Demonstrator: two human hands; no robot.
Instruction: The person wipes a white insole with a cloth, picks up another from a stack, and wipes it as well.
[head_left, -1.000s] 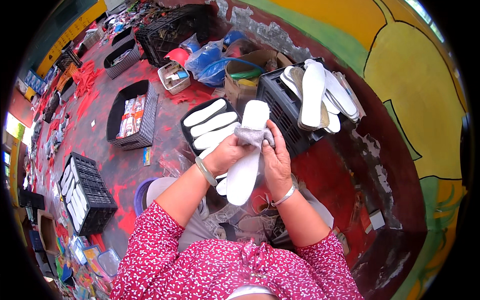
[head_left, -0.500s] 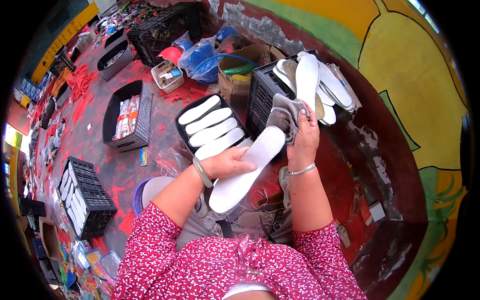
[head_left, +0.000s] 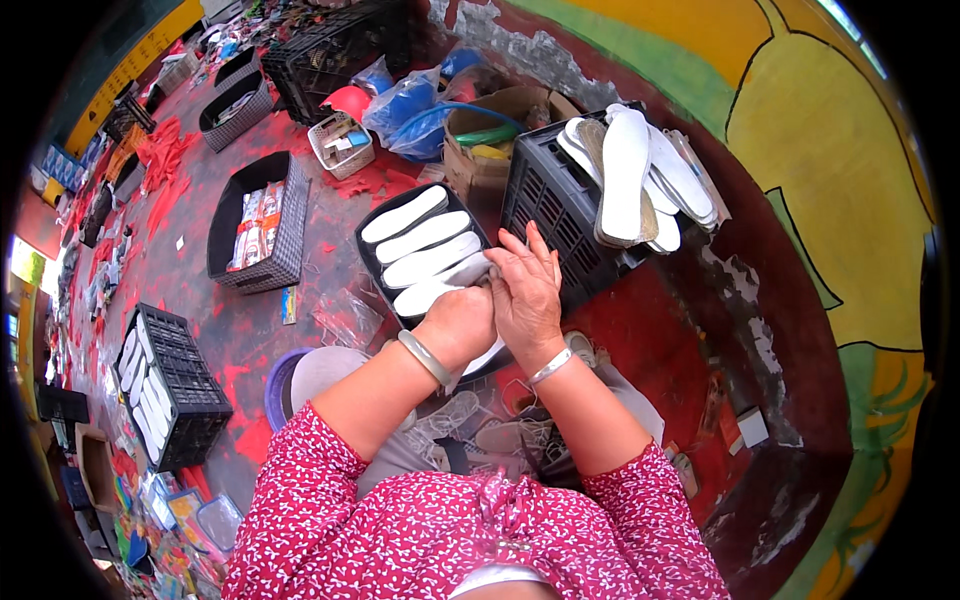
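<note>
My hands meet over the near right part of a black basket (head_left: 372, 275) of white insoles (head_left: 425, 236). My left hand (head_left: 458, 325) is closed in a fist, and what it grips is hidden. Against it lies my right hand (head_left: 528, 300), its fingers mostly stretched out and pointing away from me. A greyish-white piece (head_left: 468, 270) shows by the fingertips, too covered to name. Below the hands, part of a white insole (head_left: 484, 358) is visible. More insoles (head_left: 626, 165) are stacked on an upturned black crate (head_left: 535, 195) to the right.
At left stand a black crate of insoles (head_left: 190, 415) and a woven basket with packets (head_left: 285, 250). Farther off are a small white basket (head_left: 340, 165), blue bundles in plastic (head_left: 410, 110) and a cardboard box (head_left: 475, 180). The painted wall (head_left: 800, 200) curves along the right.
Both hands have come together over the black basket. The white insole and grey cloth, plainly seen before in left and right hand, are now largely hidden.
</note>
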